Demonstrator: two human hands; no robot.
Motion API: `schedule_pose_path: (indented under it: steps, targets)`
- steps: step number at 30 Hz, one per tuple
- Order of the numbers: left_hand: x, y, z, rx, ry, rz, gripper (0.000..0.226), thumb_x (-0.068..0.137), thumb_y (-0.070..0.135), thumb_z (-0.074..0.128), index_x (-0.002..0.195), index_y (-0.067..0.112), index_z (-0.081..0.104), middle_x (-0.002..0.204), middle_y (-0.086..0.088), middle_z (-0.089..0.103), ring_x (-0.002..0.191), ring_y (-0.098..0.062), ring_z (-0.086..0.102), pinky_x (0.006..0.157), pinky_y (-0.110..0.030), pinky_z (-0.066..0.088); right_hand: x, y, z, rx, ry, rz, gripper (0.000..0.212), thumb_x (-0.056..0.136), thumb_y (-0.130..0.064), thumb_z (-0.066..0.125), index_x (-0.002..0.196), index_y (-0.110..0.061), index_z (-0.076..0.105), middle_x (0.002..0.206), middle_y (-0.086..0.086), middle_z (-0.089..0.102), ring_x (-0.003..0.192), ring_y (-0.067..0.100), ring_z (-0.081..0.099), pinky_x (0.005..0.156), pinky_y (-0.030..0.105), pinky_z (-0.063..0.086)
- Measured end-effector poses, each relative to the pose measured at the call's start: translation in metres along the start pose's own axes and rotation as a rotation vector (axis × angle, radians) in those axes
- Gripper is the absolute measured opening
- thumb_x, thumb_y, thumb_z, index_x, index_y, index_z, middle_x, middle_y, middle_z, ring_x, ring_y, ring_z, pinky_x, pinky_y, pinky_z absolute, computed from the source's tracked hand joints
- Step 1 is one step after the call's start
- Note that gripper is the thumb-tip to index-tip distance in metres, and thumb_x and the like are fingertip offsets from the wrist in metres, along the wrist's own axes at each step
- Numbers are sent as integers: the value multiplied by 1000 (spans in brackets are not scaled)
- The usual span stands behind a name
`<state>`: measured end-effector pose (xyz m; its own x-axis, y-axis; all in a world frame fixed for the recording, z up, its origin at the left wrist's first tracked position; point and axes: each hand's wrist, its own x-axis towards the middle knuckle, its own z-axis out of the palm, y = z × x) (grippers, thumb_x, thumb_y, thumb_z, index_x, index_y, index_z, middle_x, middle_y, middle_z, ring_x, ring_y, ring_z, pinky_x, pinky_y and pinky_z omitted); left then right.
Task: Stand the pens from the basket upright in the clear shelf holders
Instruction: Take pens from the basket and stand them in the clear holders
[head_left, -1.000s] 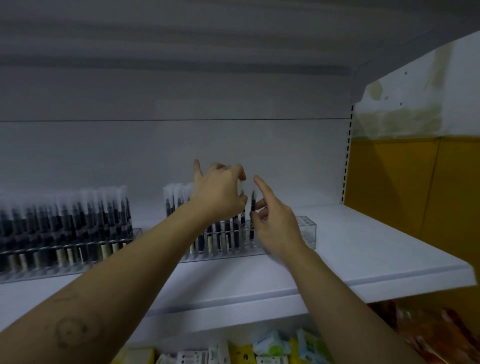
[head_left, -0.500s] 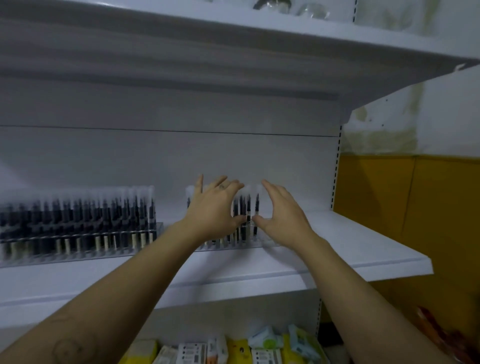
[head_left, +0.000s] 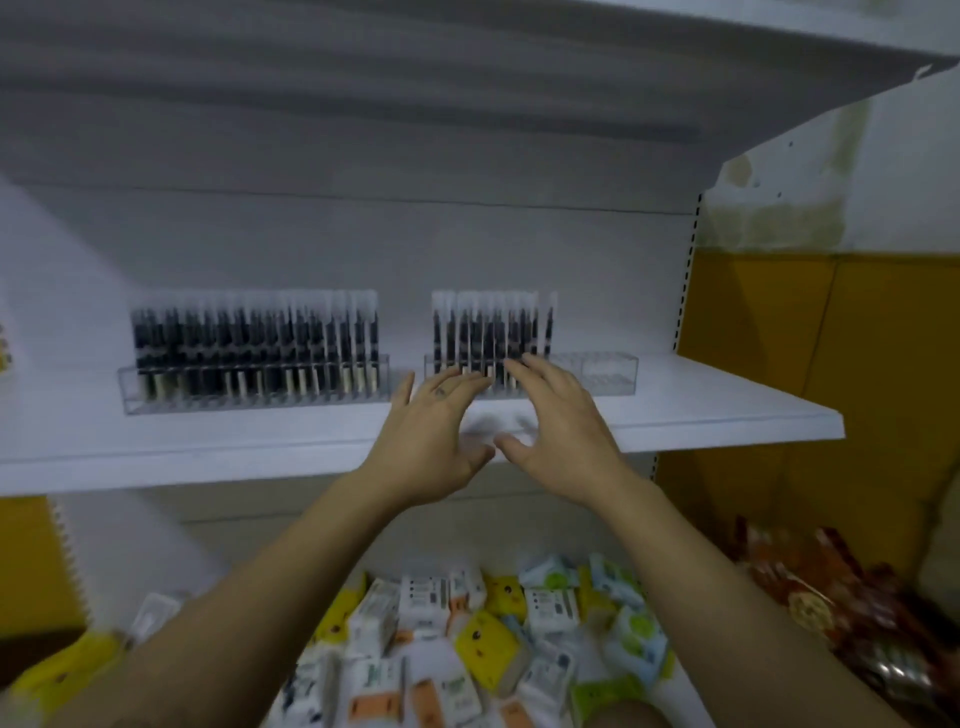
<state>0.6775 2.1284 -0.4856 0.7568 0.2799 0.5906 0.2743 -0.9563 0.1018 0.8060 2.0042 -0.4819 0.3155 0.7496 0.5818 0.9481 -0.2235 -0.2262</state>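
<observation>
Two clear holders stand on a white shelf (head_left: 727, 421). The left holder (head_left: 254, 397) is packed with upright dark pens (head_left: 254, 338) with clear caps. The right holder (head_left: 608, 371) has pens (head_left: 488, 327) in its left part and open slots at its right end. My left hand (head_left: 431, 441) and my right hand (head_left: 561, 431) hover side by side in front of the right holder, fingers spread and straight, holding nothing. Their fingertips overlap the base of the right pens. The basket is out of view.
A white shelf overhang (head_left: 467, 78) runs above. Below lies a heap of small packaged items in white, yellow and blue (head_left: 493, 649), with red-orange packets (head_left: 831, 597) to the right. A yellow wall panel (head_left: 831, 338) stands on the right.
Both hands have let go of the pens in the right holder and drawn back toward me, fingers opening. The camera has tilted down and pulled back, showing the lower shelf.
</observation>
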Motion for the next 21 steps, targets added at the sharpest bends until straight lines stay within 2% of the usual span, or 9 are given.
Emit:
schedule_pose_path:
  steps: [2, 4, 9, 14, 19, 21]
  targets:
    - [-25, -4, 10, -69, 5, -18, 71, 88, 47, 61, 148, 24, 31, 154, 4, 33, 144, -16, 23, 120, -40, 17, -19, -7, 18, 25, 17, -9, 79, 89, -35, 65, 153, -26, 20, 160, -4, 15, 147, 15, 11, 119, 34, 16]
    - [-51, -7, 21, -121, -12, -44, 71, 88, 46, 63, 148, 23, 32, 153, 3, 34, 143, -17, 25, 118, -35, 21, -41, -12, 37, 87, 24, -17, 78, 88, -31, 68, 152, -25, 24, 159, -3, 19, 146, 15, 14, 118, 34, 18]
    - [-117, -18, 56, -143, -67, -92, 67, 87, 40, 65, 145, 21, 37, 147, 0, 43, 137, -21, 36, 115, -38, 28, -95, -19, 92, 207, 18, 33, 59, 88, -29, 66, 142, -21, 44, 137, -1, 48, 127, 18, 42, 105, 33, 38]
    - [-177, -30, 97, -177, -181, -260, 68, 88, 39, 65, 147, 22, 35, 150, 2, 39, 139, -21, 31, 114, -35, 26, -136, -20, 150, 199, -214, 88, 62, 89, -35, 65, 144, -24, 40, 141, -6, 43, 130, 14, 37, 104, 24, 30]
    - [-222, -47, 139, -183, -339, -414, 67, 87, 40, 64, 145, 26, 36, 148, 0, 41, 140, -23, 31, 114, -46, 24, -167, -15, 210, 223, -465, 122, 66, 91, -36, 64, 148, -26, 33, 150, -5, 33, 139, 17, 29, 111, 31, 29]
    - [-240, -52, 156, -207, -374, -482, 67, 86, 41, 64, 145, 26, 36, 146, 0, 43, 138, -23, 34, 112, -46, 26, -180, -13, 232, 222, -529, 136, 66, 90, -37, 64, 148, -26, 33, 150, -5, 34, 138, 17, 30, 110, 29, 27]
